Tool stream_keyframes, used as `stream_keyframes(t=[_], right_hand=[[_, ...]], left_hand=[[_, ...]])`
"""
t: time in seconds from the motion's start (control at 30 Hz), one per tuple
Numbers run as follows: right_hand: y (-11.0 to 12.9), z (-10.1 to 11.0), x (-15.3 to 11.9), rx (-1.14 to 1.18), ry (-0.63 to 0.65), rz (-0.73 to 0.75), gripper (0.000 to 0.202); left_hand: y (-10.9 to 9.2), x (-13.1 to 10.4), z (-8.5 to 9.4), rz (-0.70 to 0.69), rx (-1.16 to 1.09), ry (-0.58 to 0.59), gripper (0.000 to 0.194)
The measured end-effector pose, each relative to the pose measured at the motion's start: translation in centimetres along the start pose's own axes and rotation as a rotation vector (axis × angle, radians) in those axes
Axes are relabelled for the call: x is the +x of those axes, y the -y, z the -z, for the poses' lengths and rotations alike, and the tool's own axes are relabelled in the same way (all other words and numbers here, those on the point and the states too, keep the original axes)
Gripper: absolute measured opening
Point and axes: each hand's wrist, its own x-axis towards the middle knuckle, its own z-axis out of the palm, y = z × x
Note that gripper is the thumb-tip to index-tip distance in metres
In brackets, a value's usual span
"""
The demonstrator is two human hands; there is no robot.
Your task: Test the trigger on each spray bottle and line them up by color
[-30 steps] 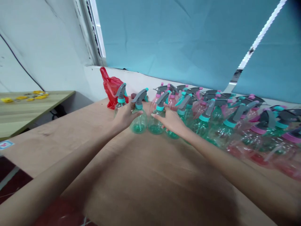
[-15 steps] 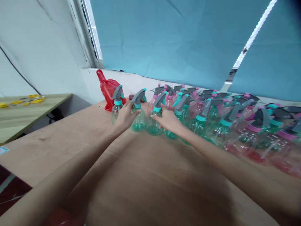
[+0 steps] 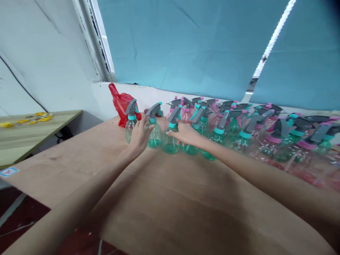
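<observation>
My left hand [image 3: 140, 135] is between a clear spray bottle [image 3: 129, 131] at the row's left end and a green spray bottle [image 3: 154, 136]. Its fingers are stretched and its thumb is apart, near the green bottle's side. My right hand [image 3: 186, 132] is closed at the upper body of another green spray bottle [image 3: 170, 147], thumb across its front below the turquoise collar. The far-side fingers are partly hidden. This bottle stands upright on the wooden table [image 3: 159, 198]. Just right of it, partly behind my hand, stands a further green spray bottle [image 3: 190, 149].
Many pink and green spray bottles [image 3: 243, 141] crowd the right side along the wall. A red plastic bag [image 3: 122, 106] lies behind the left end. A second table [image 3: 16, 136] with yellow pieces [image 3: 44, 116] stands at far left. Blue sheeting [image 3: 186, 49] covers the window.
My left thumb has drawn back left from the front of the green bottle, and the fingers have straightened. My right hand stays at its bottle. The view has shifted slightly.
</observation>
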Motion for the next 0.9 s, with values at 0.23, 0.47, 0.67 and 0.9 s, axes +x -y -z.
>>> stream_keyframes(t=[0.23,0.47,0.67,0.9], right_hand=[[0.1,0.5,-1.7,0.005,0.042,0.094,0.058],[-0.7,1.3,-8.4,0.024,0.057,0.242,0.05],[-2.4,2.6,-16.1,0.059,0.012,0.372,0.044],[-5.7,4.9,-21.3,-0.045,-0.037,0.331,0.036]], left_hand=[[-1.7,-3.7,1.7,-0.005,-0.068,-0.002,0.039],[-8.3,-8.1,2.5,-0.009,-0.178,0.162,0.048],[-14.2,-9.9,1.4,-0.075,-0.331,0.326,0.058],[-21.0,-11.3,-0.7,-0.109,-0.384,0.432,0.039]])
